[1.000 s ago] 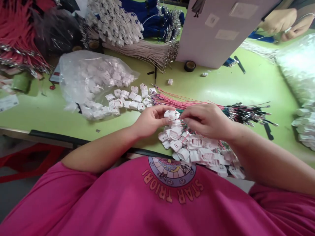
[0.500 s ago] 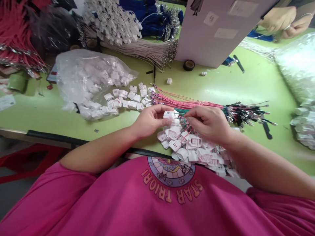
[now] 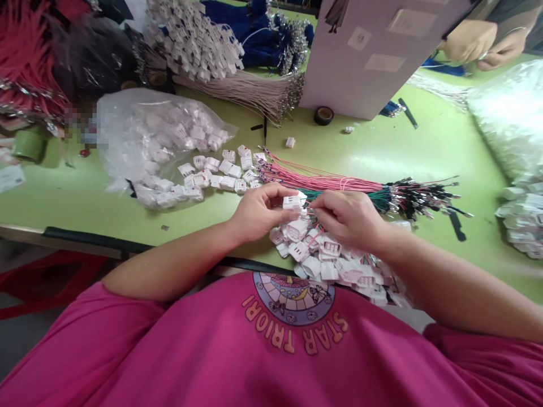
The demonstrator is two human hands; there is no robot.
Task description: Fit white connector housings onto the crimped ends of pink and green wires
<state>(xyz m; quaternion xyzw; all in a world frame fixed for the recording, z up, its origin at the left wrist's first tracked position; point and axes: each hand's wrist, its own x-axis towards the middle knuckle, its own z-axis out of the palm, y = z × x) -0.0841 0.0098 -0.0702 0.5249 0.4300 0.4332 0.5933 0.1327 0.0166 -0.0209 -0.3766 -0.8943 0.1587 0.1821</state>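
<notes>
Between the thumb and fingers of my left hand (image 3: 263,210) is a white plastic connector housing (image 3: 291,202), slots facing up. My right hand (image 3: 348,217) is closed in a pinch close to the housing's right side, on a thin wire (image 3: 309,208) whose tip is hard to make out. Below both hands lies a heap of white connector housings (image 3: 331,249) with pink and green wires among them. Just beyond my hands stretches a bundle of pink wires (image 3: 314,174) with green wires (image 3: 377,199) beside it and dark ends at the right.
Left of my hands, loose housings (image 3: 229,168) spill from a clear plastic bag (image 3: 139,124). A black tape roll (image 3: 323,115) stands near a pale upright box (image 3: 352,68). Behind lie white wire bundles (image 3: 246,93). Another person's hands (image 3: 475,45) work at top right.
My right hand has moved left, closer to the housing in my left hand. The left hand stays nearly in place, and the whole view has shifted slightly.
</notes>
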